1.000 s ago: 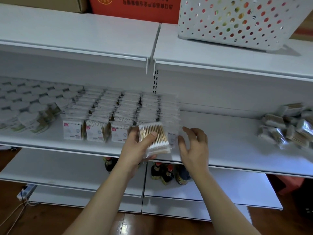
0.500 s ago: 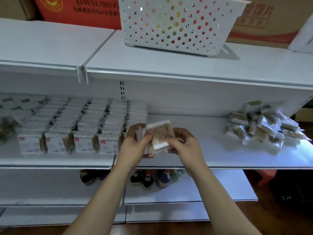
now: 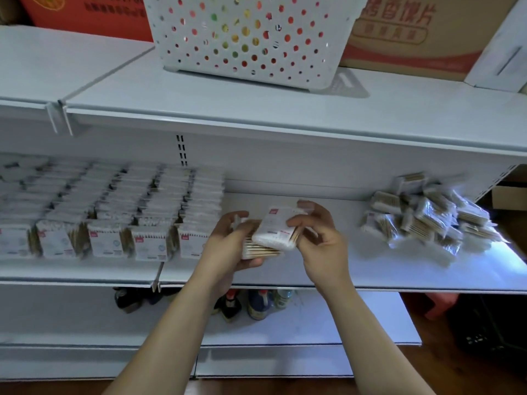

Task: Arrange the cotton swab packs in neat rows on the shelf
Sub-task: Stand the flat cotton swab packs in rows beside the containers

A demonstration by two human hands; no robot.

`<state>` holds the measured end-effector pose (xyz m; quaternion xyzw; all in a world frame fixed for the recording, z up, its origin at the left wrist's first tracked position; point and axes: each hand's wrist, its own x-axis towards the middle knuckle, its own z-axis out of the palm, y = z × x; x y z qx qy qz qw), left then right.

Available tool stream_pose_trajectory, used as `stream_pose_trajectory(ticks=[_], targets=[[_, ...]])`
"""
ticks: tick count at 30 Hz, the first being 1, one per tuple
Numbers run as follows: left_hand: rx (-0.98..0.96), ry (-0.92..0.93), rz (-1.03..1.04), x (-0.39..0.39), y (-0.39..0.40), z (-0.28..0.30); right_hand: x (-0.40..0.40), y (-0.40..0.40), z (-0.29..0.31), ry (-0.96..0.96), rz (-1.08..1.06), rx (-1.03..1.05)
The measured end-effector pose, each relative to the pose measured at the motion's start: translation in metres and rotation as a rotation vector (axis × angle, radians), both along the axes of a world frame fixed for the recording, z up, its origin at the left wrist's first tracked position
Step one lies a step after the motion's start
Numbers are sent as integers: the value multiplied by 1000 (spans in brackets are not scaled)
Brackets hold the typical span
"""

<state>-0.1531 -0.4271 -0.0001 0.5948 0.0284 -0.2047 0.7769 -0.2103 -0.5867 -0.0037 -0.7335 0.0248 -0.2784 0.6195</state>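
Observation:
Several rows of cotton swab packs [image 3: 119,212] stand upright on the left half of the white middle shelf [image 3: 328,269]. A loose heap of swab packs [image 3: 427,215] lies at the shelf's right end. In front of the shelf, my left hand [image 3: 228,246] grips a small stack of swab packs [image 3: 259,249] from below. My right hand [image 3: 319,238] pinches the top pack [image 3: 278,226], label side up, with thumb and fingers curled round its right edge.
A white perforated basket [image 3: 251,44] sits on the top shelf, with cardboard boxes [image 3: 413,29] behind it. Bottles [image 3: 256,303] stand on the lower shelf below my hands. Bare shelf surface lies between the rows and the heap.
My view swung right along the shelf. My right hand came in from beside the packs and took hold of the top pack, which has turned from swab side up to label side up.

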Motion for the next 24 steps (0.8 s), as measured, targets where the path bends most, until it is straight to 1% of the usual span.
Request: stream_pose_trajectory(ticks=[2, 5, 8, 9, 10, 13, 14, 17, 20, 21, 22, 24], targets=[[-37, 0, -37, -1, 0, 2, 2, -1, -5, 23, 4, 22], [-36, -57, -91, -2, 3, 1, 1, 4, -5, 70, 12, 50], [-41, -76, -51, 0, 13, 0, 5, 13, 2, 126, 70, 228], [-34, -95, -37, 1, 16, 1, 6, 17, 5, 161, 83, 251], [-21, -116, -28, 2, 19, 3, 8, 20, 8, 203, 79, 216], [18, -167, 9, 8, 29, 7, 16, 27, 8, 347, 47, -27], [25, -169, 28, 12, 33, 9, 19, 29, 9, 367, 55, -59], [39, -145, 52, 22, 46, 8, 31, 33, 15, 363, 39, -30], [59, -145, 76, 33, 60, 5, 50, 28, 13, 280, -98, 122], [65, -144, 85, 35, 64, 4, 59, 24, 8, 271, -167, 99], [66, -141, 93, 37, 67, 4, 69, 20, 2, 276, -229, 1], [60, -133, 87, 39, 72, 4, 90, 13, -12, 291, -279, -251]])
